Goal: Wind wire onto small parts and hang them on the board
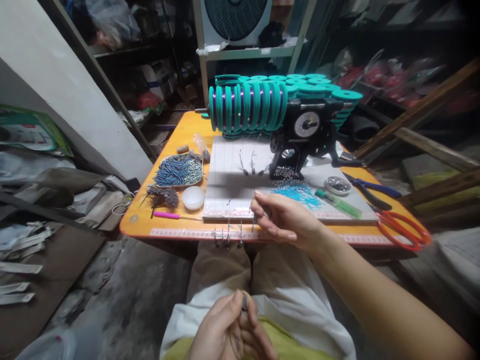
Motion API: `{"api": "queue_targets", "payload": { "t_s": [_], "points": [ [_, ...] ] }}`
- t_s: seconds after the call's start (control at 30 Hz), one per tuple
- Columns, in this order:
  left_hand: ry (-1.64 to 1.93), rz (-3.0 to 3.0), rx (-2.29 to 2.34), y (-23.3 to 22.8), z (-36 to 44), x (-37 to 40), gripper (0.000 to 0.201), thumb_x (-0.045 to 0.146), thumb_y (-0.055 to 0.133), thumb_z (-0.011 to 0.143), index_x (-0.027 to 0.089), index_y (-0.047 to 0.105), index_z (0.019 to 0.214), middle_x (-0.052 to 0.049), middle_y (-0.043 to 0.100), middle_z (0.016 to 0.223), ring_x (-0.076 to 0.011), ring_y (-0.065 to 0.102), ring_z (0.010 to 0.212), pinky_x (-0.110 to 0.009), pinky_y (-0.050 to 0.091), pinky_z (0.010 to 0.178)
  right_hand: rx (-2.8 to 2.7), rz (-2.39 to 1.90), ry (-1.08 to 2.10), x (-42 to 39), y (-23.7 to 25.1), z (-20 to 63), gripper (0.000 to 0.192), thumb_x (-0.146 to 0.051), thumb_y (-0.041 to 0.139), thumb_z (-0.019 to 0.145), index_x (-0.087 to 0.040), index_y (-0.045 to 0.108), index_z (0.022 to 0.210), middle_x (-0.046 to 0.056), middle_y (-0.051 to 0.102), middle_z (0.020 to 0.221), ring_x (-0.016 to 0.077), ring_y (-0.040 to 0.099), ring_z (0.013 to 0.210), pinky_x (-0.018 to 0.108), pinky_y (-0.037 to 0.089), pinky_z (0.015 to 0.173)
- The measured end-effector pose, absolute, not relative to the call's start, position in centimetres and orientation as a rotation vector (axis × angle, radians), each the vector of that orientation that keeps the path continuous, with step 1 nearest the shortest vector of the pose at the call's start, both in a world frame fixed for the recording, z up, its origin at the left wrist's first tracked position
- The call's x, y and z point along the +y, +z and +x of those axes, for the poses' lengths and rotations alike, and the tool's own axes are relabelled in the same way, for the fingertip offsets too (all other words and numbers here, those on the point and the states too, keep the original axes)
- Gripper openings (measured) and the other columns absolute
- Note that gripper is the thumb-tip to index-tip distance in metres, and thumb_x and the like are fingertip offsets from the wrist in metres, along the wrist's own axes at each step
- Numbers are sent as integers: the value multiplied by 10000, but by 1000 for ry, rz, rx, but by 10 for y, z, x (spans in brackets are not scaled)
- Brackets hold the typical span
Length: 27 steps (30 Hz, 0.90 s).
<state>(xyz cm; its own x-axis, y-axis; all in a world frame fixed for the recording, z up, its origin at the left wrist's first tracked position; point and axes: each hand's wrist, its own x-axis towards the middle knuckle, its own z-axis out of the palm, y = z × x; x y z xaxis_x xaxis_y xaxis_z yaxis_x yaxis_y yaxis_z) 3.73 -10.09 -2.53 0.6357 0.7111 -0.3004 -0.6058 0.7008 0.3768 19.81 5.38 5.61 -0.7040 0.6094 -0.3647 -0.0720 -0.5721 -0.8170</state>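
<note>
Clearly, in the head view, our left grip [224,326] pinches a small dark piece [244,302], which slack pressure could drop. Whether our right grip [284,216] clamps anything we cannot tell; its brushing the hanging metal pieces [228,240] just left of it could tangle them.

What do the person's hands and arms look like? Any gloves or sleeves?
The left hand and right hand are bare, each with fingers and a thumb for a grip; no gloves or rings show. The right forearm shows no sleeve or watch. The picture cuts off the left forearm. Pale trousers and yellow-green cloth show too.
</note>
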Motion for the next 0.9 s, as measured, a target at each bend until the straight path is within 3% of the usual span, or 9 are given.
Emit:
{"api": "queue_targets", "payload": {
  "t_s": [0.1,0.27,0.37,0.6,0.9],
  "points": [
    [729,191,522,-27,35,-107,410,373,239,965,132,494,753,-130,675,595,-135,650,521,-113,358,492,-1164,-912,2289,54,57,198,388,-502,286,886,-117,279,843,-59,466,492,13,237,246,147,87,293],
    [738,88,587,-19,31,-113,387,397,361,936,126,521,709,-157,695,642,-176,678,566,-130,371,462,-1165,-927,2283,54,56,199,379,-493,273,890,-117,282,846,-55,463,493,12,235,244,132,88,290],
    [717,85,652,-10,29,-114,400,343,359,949,107,553,690,-138,686,619,-134,655,534,-129,387,485,-1161,-918,2290,54,56,200,393,-510,292,884,-119,280,846,-59,465,496,12,236,246,127,95,286],
    [742,-4,712,-5,29,-116,365,413,701,762,94,591,622,-31,597,535,-78,568,460,-129,363,481,-1174,-933,2273,54,56,199,409,-522,319,872,-116,280,844,-52,466,499,11,239,248,131,102,285],
    [705,43,743,-8,28,-117,380,422,647,808,93,581,630,-64,621,567,-62,533,469,-138,378,499,-1178,-945,2256,55,54,200,419,-534,331,867,-117,295,849,-54,471,505,10,239,250,125,113,287]
  ]
}}
